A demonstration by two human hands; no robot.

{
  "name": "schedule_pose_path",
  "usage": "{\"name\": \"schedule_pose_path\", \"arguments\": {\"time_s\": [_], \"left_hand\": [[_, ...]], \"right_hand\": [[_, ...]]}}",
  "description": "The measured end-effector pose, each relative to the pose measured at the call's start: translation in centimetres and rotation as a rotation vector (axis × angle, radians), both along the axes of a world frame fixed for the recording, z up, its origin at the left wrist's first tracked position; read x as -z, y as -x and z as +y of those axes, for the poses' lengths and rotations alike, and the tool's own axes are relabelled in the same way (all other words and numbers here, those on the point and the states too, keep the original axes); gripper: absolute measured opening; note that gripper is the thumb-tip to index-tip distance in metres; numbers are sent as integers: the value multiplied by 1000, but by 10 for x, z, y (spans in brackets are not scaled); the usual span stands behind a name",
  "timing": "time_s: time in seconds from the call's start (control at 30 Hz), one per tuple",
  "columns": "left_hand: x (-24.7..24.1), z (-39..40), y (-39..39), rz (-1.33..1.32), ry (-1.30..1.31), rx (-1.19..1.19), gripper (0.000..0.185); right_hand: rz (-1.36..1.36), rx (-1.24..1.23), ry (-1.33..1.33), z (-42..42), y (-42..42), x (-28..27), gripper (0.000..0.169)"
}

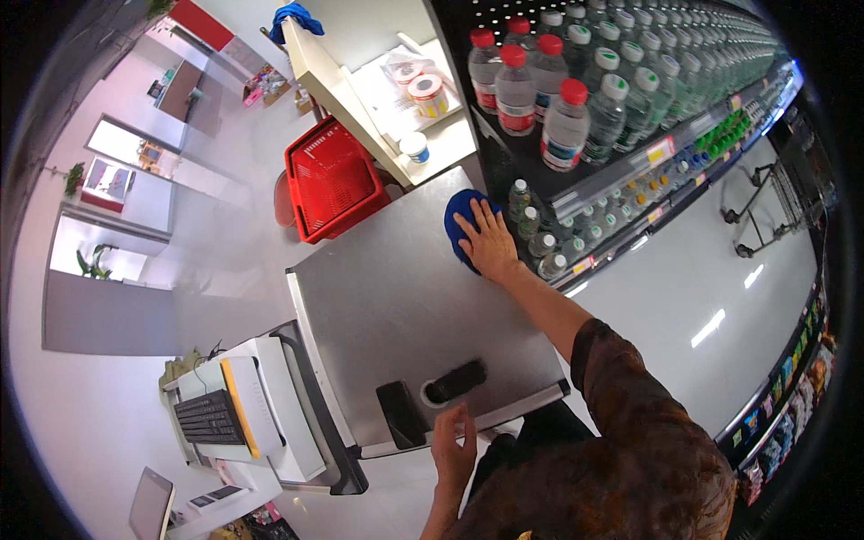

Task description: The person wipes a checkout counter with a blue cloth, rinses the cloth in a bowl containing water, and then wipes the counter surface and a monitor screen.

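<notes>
My right hand point(489, 246) lies flat with fingers spread on a folded blue cloth point(461, 204). The cloth is pressed against the far right edge of a brushed metal countertop point(405, 290), beside the drink shelves. Near the counter's close edge hovers my left hand point(453, 439), fingers loosely curled and holding nothing. A black smartphone point(401, 414) rests on the metal just left of that hand. Beyond the fingers lies a black elongated object point(459, 381) with a pale ring at one end; its exact kind is unclear.
Bottled water point(567, 125) fills the shelves at the right. A red shopping basket point(334, 182) stands past the counter, by a cream cabinet point(337, 88) with label rolls point(426, 93). At left are a keyboard point(209, 417) and checkout equipment. A shopping cart point(769, 202) stands far right.
</notes>
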State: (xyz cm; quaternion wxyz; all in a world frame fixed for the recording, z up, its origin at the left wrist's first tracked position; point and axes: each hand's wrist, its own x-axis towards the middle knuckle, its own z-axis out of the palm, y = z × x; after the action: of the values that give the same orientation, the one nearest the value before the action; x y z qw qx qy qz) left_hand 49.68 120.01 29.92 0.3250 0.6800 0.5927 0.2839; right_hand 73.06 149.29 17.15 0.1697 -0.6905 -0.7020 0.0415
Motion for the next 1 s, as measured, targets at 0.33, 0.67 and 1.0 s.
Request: {"name": "schedule_pose_path", "arguments": {"time_s": [0.33,0.67,1.0], "left_hand": [[-7,-8,-26,-22,77,-206,28],[-22,14,-24,-14,-3,-117,25],[-4,21,18,-78,-29,-162,27]], "right_hand": [[79,-418,-20,59,130,2,53],[138,-508,-137,-5,60,3,49],[-23,-96,-95,28,42,9,54]]}}
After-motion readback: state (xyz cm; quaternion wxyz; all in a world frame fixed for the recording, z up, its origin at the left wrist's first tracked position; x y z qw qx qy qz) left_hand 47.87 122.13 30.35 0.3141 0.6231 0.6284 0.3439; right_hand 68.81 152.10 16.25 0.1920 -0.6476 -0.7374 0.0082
